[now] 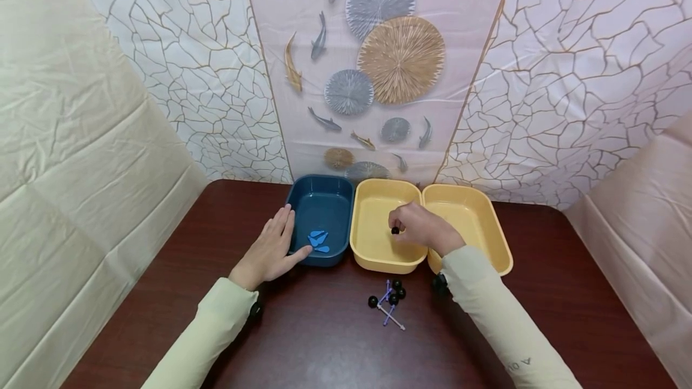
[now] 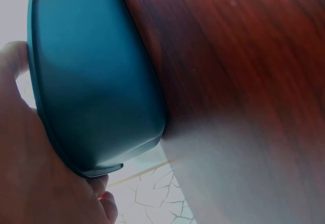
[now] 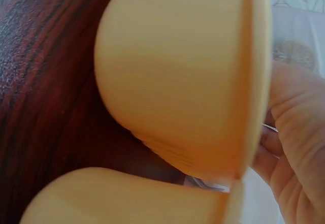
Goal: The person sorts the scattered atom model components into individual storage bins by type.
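Observation:
My left hand (image 1: pixel 273 251) rests with straight fingers on the left rim of a dark blue bin (image 1: pixel 324 206), its thumb reaching over the front corner. In the left wrist view the palm lies along the bin's rim. Several small blue flat pieces (image 1: pixel 319 239) lie inside that bin, near its front. Over the middle yellow bin (image 1: pixel 375 209), my right hand (image 1: pixel 420 226) pinches a small black ball (image 1: pixel 395 230) between curled fingers. The right wrist view shows this hand beyond the bin's rim, with the ball hidden.
On the dark wooden table, in front of the middle bin, lie several black balls (image 1: pixel 373 301) and thin purple and pale sticks (image 1: pixel 394 318), some joined. A second yellow bin (image 1: pixel 489 227) stands at the right, under the right wrist. A patterned cloth (image 1: pixel 400 131) hangs behind the bins.

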{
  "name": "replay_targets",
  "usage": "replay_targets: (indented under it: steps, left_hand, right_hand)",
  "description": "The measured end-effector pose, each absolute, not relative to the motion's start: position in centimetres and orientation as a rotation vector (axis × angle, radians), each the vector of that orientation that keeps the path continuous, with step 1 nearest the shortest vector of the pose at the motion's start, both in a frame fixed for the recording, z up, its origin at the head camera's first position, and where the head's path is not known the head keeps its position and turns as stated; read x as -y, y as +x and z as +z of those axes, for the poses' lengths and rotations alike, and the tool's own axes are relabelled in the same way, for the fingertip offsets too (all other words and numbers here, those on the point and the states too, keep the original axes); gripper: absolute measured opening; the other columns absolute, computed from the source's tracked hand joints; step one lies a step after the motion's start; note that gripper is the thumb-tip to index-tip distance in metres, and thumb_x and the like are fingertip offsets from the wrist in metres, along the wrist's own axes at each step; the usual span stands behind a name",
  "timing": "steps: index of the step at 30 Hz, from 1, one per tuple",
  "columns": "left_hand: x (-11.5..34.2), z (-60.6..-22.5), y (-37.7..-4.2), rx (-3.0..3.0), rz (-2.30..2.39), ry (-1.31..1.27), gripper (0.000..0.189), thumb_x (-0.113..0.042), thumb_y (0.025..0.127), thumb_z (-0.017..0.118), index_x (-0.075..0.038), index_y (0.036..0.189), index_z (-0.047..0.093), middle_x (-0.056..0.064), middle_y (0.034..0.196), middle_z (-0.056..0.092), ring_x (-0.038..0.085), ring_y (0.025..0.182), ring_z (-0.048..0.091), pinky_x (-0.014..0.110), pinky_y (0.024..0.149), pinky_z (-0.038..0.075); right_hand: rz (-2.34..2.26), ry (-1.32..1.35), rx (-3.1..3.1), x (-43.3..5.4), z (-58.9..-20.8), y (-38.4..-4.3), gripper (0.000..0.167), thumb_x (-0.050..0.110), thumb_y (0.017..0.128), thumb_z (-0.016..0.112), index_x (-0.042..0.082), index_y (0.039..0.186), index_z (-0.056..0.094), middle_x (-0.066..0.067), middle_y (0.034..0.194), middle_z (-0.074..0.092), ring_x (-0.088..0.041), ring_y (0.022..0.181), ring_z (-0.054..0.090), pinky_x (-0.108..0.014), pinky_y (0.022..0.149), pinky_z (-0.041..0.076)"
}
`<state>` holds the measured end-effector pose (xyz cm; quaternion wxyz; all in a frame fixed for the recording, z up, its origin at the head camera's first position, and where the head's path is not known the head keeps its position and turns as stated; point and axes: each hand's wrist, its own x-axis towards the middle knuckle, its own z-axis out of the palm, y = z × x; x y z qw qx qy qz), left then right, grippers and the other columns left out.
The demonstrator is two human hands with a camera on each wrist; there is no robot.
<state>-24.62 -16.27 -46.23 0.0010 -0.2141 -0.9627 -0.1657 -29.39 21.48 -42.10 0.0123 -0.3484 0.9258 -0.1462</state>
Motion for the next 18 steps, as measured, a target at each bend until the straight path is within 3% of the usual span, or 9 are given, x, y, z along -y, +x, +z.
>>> replay_targets:
  steps: [4, 9, 18]
  left_hand:
    - [16.3, -46.3, -24.6, 3.022, -0.52, -0.668, 0.1, -0.062, 0.102, 0.051, 0.004, 0.167, 0.014, 0.019, 0.179, 0.005, 0.04, 0.166, 0.01, 0.059, 0.133, 0.016]
    - [16.3, -46.4, -24.5, 3.018, -0.513, -0.676, 0.1, -0.062, 0.102, 0.051, 0.004, 0.167, 0.014, 0.019, 0.179, 0.005, 0.041, 0.166, 0.011, 0.06, 0.133, 0.016]
    - [16.4, -46.3, -24.6, 3.008, -0.524, -0.681, 0.1, -0.061, 0.102, 0.052, 0.004, 0.167, 0.014, 0.02, 0.178, 0.006, 0.041, 0.166, 0.011, 0.061, 0.133, 0.016]
  right_hand:
    - [-0.417, -1.095, -2.883, -21.2, -42.4, -29.4, 0.007, 0.002, 0.084, 0.077, 0.007, 0.085, 0.072, -0.003, 0.079, 0.067, -0.011, 0.072, 0.052, -0.028, 0.07, 0.05]
    - [-0.4, -1.104, -2.878, -21.2, -42.1, -29.1, 0.01, 0.001, 0.084, 0.077, 0.003, 0.093, 0.075, -0.007, 0.088, 0.073, -0.017, 0.08, 0.064, -0.034, 0.076, 0.057]
    - [-0.373, -1.15, -2.872, -21.8, -38.7, -27.8, 0.016, 0.004, 0.087, 0.08, 0.0, 0.102, 0.076, -0.014, 0.1, 0.078, -0.025, 0.09, 0.074, -0.04, 0.082, 0.062]
